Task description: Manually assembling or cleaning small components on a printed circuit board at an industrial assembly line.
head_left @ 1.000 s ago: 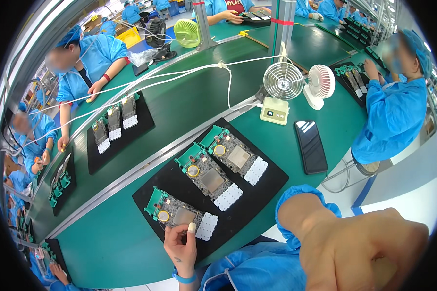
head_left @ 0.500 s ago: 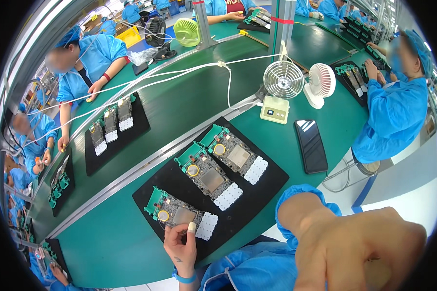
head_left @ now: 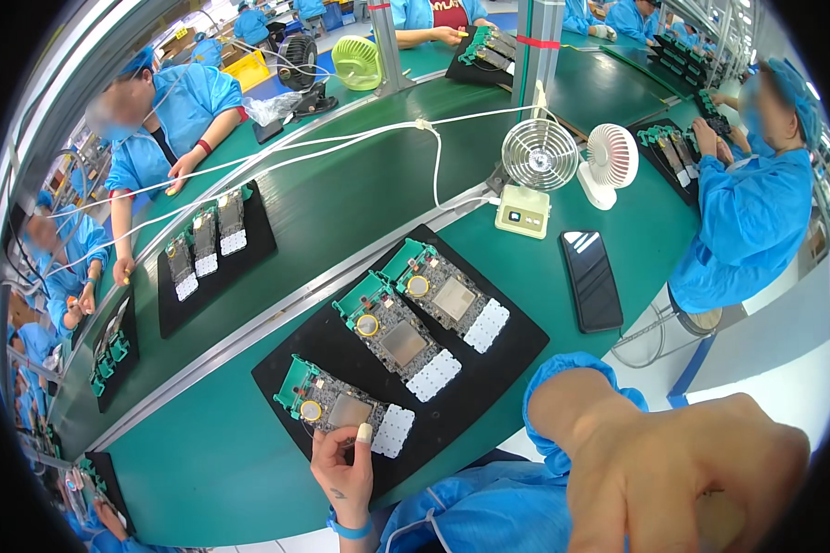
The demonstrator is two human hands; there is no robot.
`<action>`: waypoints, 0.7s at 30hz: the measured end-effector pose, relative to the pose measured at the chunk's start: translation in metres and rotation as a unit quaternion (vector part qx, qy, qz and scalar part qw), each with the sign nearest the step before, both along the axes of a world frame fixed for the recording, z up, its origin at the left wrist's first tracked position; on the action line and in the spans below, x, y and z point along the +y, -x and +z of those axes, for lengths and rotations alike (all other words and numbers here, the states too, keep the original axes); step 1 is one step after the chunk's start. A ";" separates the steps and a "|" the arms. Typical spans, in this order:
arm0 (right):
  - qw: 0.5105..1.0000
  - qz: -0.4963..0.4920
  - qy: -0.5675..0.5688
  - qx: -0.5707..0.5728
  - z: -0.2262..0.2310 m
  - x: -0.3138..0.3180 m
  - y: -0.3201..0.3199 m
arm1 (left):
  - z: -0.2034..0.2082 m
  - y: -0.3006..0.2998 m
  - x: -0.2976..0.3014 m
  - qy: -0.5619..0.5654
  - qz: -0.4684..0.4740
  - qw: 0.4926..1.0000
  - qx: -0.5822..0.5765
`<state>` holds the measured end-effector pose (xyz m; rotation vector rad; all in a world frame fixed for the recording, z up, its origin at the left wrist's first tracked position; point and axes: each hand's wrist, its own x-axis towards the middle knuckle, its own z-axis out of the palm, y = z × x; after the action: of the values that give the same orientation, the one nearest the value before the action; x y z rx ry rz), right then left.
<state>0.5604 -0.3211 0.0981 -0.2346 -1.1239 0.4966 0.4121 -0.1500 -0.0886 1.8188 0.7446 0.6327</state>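
A black mat point(head_left: 498, 364) lies on the green bench in front of me with three green-edged circuit boards in a row. My left hand point(head_left: 346, 465) rests on the near edge of the nearest board point(head_left: 337, 407), a white-capped finger touching it. The middle board point(head_left: 392, 336) and the far board point(head_left: 443, 295) lie untouched. My right hand point(head_left: 682, 479) is raised close to the camera at lower right, fingers curled into a fist; whether it holds anything cannot be seen.
A dark phone point(head_left: 590, 279) lies right of the mat. Two small fans point(head_left: 541, 157) point(head_left: 610, 158) stand behind it. A second mat with boards point(head_left: 207, 249) rides the dark conveyor. Other workers in blue sit across and at right point(head_left: 747, 203).
The mat with boards on the conveyor has slid slightly leftwards. My hands have hardly moved.
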 end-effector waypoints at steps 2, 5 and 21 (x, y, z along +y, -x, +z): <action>1.000 -0.002 -0.003 -0.002 0.002 -0.004 -0.008 | -0.001 0.000 0.000 -0.012 -0.004 1.000 -0.004; 1.000 -0.004 -0.007 -0.005 0.000 -0.010 -0.005 | -0.003 -0.001 0.000 -0.004 -0.006 1.000 -0.016; 1.000 -0.009 -0.022 -0.008 -0.005 -0.004 -0.005 | -0.008 0.001 0.000 -0.006 -0.012 0.998 -0.055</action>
<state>0.5652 -0.3253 0.0930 -0.2111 -1.1468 0.4542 0.4112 -0.1503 -0.0966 1.7852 0.6450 0.7171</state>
